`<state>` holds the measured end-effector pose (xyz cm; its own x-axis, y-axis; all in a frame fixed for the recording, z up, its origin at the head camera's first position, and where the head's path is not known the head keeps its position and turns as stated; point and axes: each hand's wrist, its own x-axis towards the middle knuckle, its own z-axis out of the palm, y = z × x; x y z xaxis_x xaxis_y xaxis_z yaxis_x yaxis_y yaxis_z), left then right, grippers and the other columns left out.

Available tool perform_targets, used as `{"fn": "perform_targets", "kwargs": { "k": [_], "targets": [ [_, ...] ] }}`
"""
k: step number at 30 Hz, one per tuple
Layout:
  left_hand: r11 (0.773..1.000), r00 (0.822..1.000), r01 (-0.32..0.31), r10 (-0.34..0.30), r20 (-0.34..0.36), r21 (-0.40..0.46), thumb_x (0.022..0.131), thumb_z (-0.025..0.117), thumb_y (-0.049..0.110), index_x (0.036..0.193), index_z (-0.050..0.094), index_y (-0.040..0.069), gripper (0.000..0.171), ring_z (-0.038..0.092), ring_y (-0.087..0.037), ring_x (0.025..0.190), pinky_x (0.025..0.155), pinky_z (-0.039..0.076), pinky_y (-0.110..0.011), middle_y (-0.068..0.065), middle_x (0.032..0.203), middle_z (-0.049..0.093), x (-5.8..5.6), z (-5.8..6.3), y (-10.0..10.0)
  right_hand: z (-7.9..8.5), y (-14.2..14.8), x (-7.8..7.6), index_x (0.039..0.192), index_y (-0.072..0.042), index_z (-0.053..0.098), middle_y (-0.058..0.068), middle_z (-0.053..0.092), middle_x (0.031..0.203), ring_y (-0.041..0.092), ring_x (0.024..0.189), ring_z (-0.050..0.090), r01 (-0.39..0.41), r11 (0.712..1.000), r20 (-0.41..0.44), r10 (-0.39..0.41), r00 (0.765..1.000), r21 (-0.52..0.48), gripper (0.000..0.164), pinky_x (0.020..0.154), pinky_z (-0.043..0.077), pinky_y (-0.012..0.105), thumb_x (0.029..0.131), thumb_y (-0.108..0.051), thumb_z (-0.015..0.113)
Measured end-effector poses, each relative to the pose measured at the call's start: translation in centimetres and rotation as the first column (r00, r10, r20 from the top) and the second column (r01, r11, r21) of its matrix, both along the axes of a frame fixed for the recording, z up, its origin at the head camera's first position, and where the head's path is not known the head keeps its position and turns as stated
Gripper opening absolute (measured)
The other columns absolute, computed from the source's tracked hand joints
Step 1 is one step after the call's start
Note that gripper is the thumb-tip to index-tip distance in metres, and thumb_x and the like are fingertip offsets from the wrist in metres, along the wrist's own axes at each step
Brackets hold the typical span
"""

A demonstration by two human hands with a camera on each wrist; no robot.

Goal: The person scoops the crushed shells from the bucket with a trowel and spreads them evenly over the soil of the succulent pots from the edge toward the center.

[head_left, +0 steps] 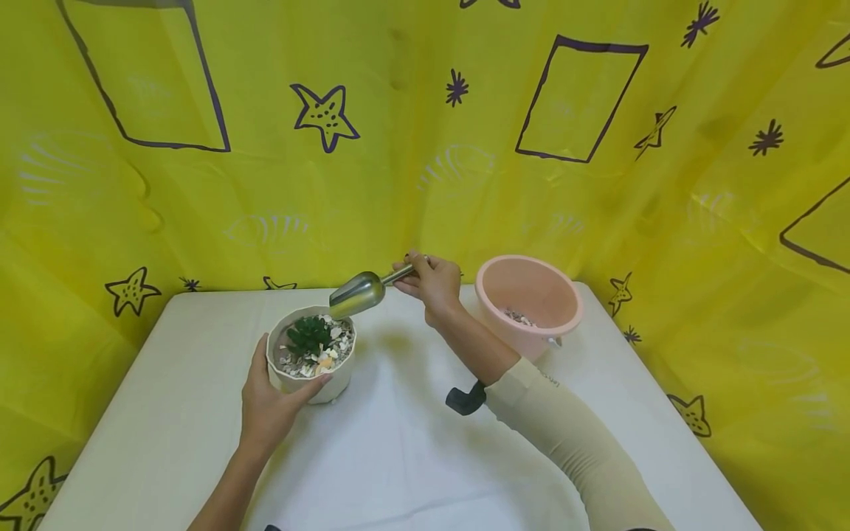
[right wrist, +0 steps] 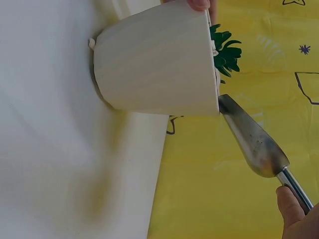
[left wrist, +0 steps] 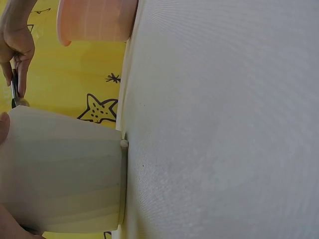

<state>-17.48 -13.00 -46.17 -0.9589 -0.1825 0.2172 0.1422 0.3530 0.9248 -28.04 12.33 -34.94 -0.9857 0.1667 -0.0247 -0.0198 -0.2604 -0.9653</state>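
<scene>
On the left part of the table stands a white plant pot (head_left: 339,380) with a green succulent (head_left: 308,335) and pale stones (head_left: 325,360) in it. My left hand (head_left: 272,409) grips the pot's near left side, thumb and fingers spread around its rim. A metal scoop (head_left: 358,293) is held by its handle in my right hand (head_left: 434,284). The scoop tilts down to the left, its tip at the pot's right rim. In the right wrist view the scoop (right wrist: 254,142) touches or nearly touches the rim of the pot (right wrist: 154,59). The inside of the scoop is hidden.
A pink bucket (head_left: 531,287) with some stones at its bottom stands at the back right, beside my right forearm. A white cloth (head_left: 412,457) covers the table. Behind it hangs a yellow curtain (head_left: 398,184) with drawn stars. One small pale stone (left wrist: 124,143) lies by the pot's base.
</scene>
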Motion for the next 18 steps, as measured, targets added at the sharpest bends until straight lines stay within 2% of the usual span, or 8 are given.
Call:
{"fn": "perform_targets", "kwargs": {
  "k": [11,18],
  "targets": [
    [1.0,1.0,0.005,-0.005,0.003,-0.016,0.077,0.096,0.019,0.167,0.018,0.002,0.12,0.03,-0.045,0.152,0.121,0.023,-0.068,-0.023,0.166,0.033,-0.05,0.0,-0.01,0.0,0.04,0.16,0.108,0.01,0.069,0.024,0.076,0.105,0.024,0.086,0.078,0.006,1.0,-0.009,-0.006,1.0,0.0,0.026,0.077,0.064,0.035,0.108,-0.014,0.061],
    [1.0,0.999,0.006,-0.004,0.039,-0.029,0.079,0.095,0.022,0.168,0.014,0.002,0.122,0.024,-0.045,0.155,0.122,0.021,-0.067,-0.023,0.169,0.027,0.03,0.03,-0.05,0.01,-0.01,0.42,0.11,0.011,0.068,0.023,0.076,0.104,0.023,0.085,0.078,0.002,1.0,-0.003,-0.002,1.0,-0.008,0.027,0.078,0.064,0.035,0.109,-0.015,0.06]
  ]
}}
